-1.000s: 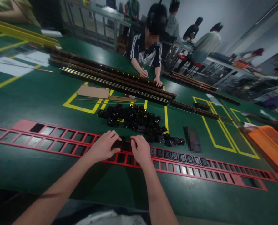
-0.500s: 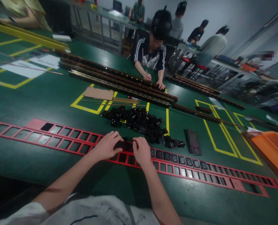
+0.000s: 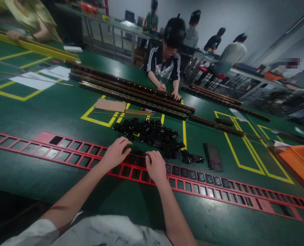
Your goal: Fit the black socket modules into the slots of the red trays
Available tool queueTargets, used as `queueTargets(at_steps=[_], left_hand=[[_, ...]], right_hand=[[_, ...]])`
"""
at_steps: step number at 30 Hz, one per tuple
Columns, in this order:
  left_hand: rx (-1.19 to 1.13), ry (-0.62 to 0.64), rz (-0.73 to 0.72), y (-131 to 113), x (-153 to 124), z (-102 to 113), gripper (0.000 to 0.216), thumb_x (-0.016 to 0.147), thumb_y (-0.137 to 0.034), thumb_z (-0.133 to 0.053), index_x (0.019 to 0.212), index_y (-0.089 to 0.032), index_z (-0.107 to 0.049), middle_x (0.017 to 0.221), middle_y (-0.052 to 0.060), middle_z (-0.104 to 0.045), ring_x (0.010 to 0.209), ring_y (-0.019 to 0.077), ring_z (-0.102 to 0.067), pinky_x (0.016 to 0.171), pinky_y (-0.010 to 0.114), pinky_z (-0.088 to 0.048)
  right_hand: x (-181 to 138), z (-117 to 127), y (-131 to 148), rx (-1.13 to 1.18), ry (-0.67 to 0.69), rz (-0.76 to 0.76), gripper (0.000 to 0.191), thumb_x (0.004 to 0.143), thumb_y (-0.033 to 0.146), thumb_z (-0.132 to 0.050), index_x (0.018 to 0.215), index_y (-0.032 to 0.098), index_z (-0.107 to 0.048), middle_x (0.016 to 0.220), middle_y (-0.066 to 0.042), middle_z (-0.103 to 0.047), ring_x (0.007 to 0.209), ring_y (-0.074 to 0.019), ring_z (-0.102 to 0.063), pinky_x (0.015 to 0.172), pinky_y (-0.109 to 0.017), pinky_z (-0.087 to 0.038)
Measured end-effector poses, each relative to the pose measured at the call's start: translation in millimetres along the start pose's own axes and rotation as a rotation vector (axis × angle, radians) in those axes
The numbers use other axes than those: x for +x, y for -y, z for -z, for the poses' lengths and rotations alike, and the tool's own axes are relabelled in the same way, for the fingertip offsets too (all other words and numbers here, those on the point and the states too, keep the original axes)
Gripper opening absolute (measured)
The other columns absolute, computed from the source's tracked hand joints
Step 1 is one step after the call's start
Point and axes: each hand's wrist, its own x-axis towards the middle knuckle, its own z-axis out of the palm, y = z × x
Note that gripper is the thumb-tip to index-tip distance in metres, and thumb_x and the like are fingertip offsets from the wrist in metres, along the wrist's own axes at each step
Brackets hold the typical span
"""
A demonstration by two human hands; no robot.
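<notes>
A long red slotted frame [image 3: 139,174] lies across the green table in front of me, with two rows of rectangular openings. Black socket modules [image 3: 201,176] fill several openings of its far row, right of my hands. Over the frame's far edge, my left hand [image 3: 117,151] has its thumb and fingers apart, with nothing visible between them. My right hand [image 3: 155,164] rests on the far row with bent fingers beside dark modules [image 3: 141,161]; its fingertips are partly hidden. Just beyond both hands lies a loose pile of black modules [image 3: 148,131].
Long dark rails [image 3: 136,92] lie across the table behind the pile. A co-worker [image 3: 164,65] bends over them, pen in hand. Cardboard [image 3: 110,105] and thin rods [image 3: 139,112] lie nearer. An orange tray [image 3: 299,167] stands at right; yellow tape [image 3: 185,135] marks the table.
My left hand has drawn away from the modules in the frame, up and to the left, and opened. My right hand stays nearly in place. The view has shifted slightly.
</notes>
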Motion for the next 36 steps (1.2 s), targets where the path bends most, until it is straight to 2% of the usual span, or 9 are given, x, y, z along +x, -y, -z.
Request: queueTargets(at_steps=[3,7,11,14,18,22,26,31,36], left_hand=[[0.185,-0.139,0.062,11,14,-1,0.032,0.092,-0.026,-0.053,0.123,-0.021,-0.058,0.125,0.011,-0.055,0.114,0.0291,-0.055,0.098,0.046,-0.048],[0.201,-0.058,0.060,19,24,-8,0.029,0.086,-0.020,-0.057,0.115,-0.022,-0.056,0.128,0.009,-0.053,0.110,0.0264,-0.058,0.090,0.041,-0.053],[0.129,-0.024,0.086,19,20,-12,0.015,0.086,-0.022,-0.058,0.100,-0.022,-0.051,0.108,0.006,-0.056,0.099,0.0238,-0.060,0.085,0.038,-0.053],[0.025,-0.041,0.135,17,14,-7,0.025,0.087,-0.028,-0.060,0.109,-0.022,-0.049,0.107,0.005,-0.058,0.099,0.0239,-0.062,0.085,0.039,-0.053],[-0.100,-0.081,0.083,12,3,0,0.038,0.089,-0.027,-0.058,0.125,-0.022,-0.048,0.118,0.007,-0.056,0.110,0.0230,-0.061,0.096,0.040,-0.051],[-0.126,-0.071,0.042,11,-4,0,0.030,0.093,-0.027,-0.053,0.122,-0.021,-0.052,0.121,0.008,-0.054,0.114,0.0221,-0.059,0.103,0.041,-0.049],[-0.129,-0.102,0.021,17,-3,-4,0.032,0.090,-0.018,-0.051,0.122,-0.021,-0.051,0.130,0.010,-0.053,0.123,0.0248,-0.056,0.109,0.046,-0.046],[-0.170,-0.155,0.039,24,-1,-9,0.033,0.086,-0.017,-0.054,0.118,-0.019,-0.051,0.118,0.009,-0.060,0.114,0.0259,-0.061,0.103,0.046,-0.051],[-0.168,-0.070,0.044,18,-3,-8,0.039,0.088,-0.018,-0.053,0.126,-0.020,-0.048,0.122,0.009,-0.058,0.116,0.0249,-0.059,0.104,0.045,-0.050]], right_hand=[[0,0,0,-0.010,0.013,0.004,0.020,0.097,0.017,-0.048,0.100,0.022,-0.068,0.093,-0.006,-0.068,0.089,-0.0231,-0.058,0.080,-0.036,-0.050],[1,1,1,-0.017,0.028,-0.012,0.020,0.097,0.017,-0.048,0.100,0.022,-0.068,0.093,-0.006,-0.068,0.089,-0.0233,-0.058,0.079,-0.036,-0.050],[1,2,3,-0.022,0.033,-0.020,0.021,0.098,0.018,-0.048,0.101,0.022,-0.068,0.095,-0.006,-0.069,0.091,-0.0237,-0.058,0.080,-0.037,-0.050],[1,3,4,-0.025,0.043,-0.026,0.021,0.098,0.018,-0.048,0.101,0.023,-0.068,0.095,-0.006,-0.069,0.091,-0.0236,-0.058,0.081,-0.037,-0.050],[1,4,5,-0.042,0.055,-0.026,0.020,0.098,0.018,-0.049,0.100,0.023,-0.068,0.095,-0.006,-0.069,0.092,-0.0236,-0.058,0.081,-0.037,-0.049],[0,5,7,-0.104,0.114,0.017,0.018,0.099,0.023,-0.052,0.103,0.022,-0.069,0.097,-0.006,-0.071,0.094,-0.0239,-0.057,0.081,-0.037,-0.047],[0,8,12,-0.175,0.186,0.040,0.019,0.101,0.031,-0.052,0.103,0.023,-0.069,0.098,-0.006,-0.071,0.096,-0.0230,-0.057,0.082,-0.037,-0.044],[4,10,26,-0.170,0.277,0.084,0.024,0.097,0.041,-0.059,0.113,0.023,-0.066,0.107,-0.005,-0.069,0.102,-0.0222,-0.056,0.088,-0.037,-0.044],[10,3,42,-0.158,0.321,0.133,0.032,0.095,0.039,-0.063,0.123,0.025,-0.063,0.118,-0.005,-0.066,0.109,-0.0234,-0.054,0.090,-0.039,-0.045]])
